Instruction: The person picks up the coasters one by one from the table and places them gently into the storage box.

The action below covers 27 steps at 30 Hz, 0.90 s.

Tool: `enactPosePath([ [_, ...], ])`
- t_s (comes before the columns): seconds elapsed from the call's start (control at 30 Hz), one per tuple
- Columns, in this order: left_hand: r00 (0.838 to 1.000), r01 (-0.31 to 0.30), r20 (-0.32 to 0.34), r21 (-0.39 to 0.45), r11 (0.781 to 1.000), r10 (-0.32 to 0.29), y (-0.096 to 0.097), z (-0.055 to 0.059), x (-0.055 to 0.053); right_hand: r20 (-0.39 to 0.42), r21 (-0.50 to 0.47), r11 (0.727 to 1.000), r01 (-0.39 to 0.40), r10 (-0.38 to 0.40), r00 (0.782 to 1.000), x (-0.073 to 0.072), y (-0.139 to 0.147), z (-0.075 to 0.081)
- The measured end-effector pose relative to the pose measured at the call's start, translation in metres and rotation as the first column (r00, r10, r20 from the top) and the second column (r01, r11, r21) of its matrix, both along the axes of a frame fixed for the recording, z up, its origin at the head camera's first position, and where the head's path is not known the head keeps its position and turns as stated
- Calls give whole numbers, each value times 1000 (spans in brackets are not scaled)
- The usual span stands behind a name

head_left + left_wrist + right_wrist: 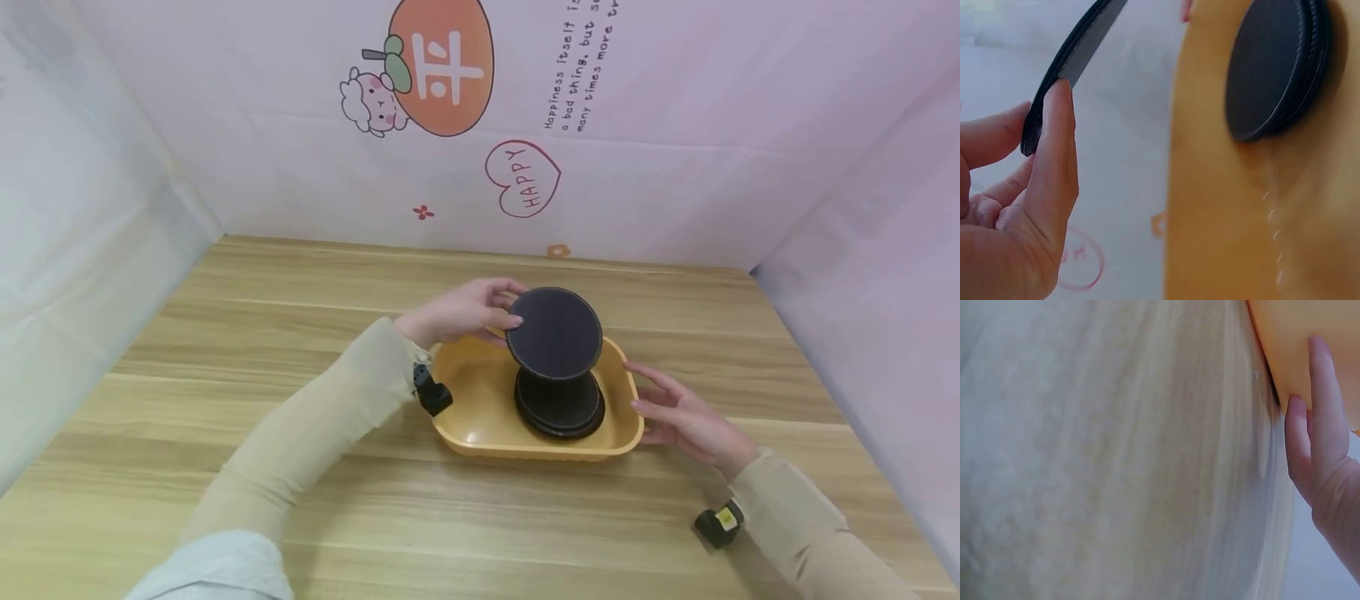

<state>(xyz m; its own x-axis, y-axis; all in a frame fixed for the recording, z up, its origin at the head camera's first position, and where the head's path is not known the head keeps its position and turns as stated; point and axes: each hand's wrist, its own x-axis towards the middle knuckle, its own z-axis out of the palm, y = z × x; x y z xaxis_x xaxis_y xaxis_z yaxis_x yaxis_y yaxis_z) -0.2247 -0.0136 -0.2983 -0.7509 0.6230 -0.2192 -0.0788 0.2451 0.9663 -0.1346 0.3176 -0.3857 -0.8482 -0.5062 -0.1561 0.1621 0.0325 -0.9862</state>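
Note:
My left hand (472, 310) pinches the edge of a round black coaster (555, 333) with pale stitching round its rim. In the left wrist view, the thumb and fingers lie on opposite faces of the held coaster (1075, 62). The coaster is tilted above a yellow plastic basin (480, 417). Inside the basin sits a stack of similar black coasters (561, 408), partly hidden beneath the raised one. My right hand (686, 417) rests against the basin's right end, its fingers fairly straight along the outer wall (1291, 344) in the right wrist view.
The basin stands on a wood-grain table (390, 517). White printed cloth (652, 192) hangs behind the table and along both sides. Small black cameras sit on the left wrist (432, 392) and right wrist (718, 525).

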Motion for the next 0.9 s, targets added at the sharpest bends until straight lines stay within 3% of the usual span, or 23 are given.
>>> enactPosePath([
  [0.23, 993, 84, 91, -64, 994, -78, 28, -22, -2, -9, -55, 998, -36, 35, 999, -1, 0, -4],
  [0.57, 982, 114, 170, -155, 981, -87, 32, -51, -5, -6, -27, 999, -25, 25, 1000, 1, 1, -5],
  [0.9, 985, 100, 158, -240, 966, -62, 31, -57, -3, -8, -45, 998, -31, 31, 999, -1, 0, -6],
])
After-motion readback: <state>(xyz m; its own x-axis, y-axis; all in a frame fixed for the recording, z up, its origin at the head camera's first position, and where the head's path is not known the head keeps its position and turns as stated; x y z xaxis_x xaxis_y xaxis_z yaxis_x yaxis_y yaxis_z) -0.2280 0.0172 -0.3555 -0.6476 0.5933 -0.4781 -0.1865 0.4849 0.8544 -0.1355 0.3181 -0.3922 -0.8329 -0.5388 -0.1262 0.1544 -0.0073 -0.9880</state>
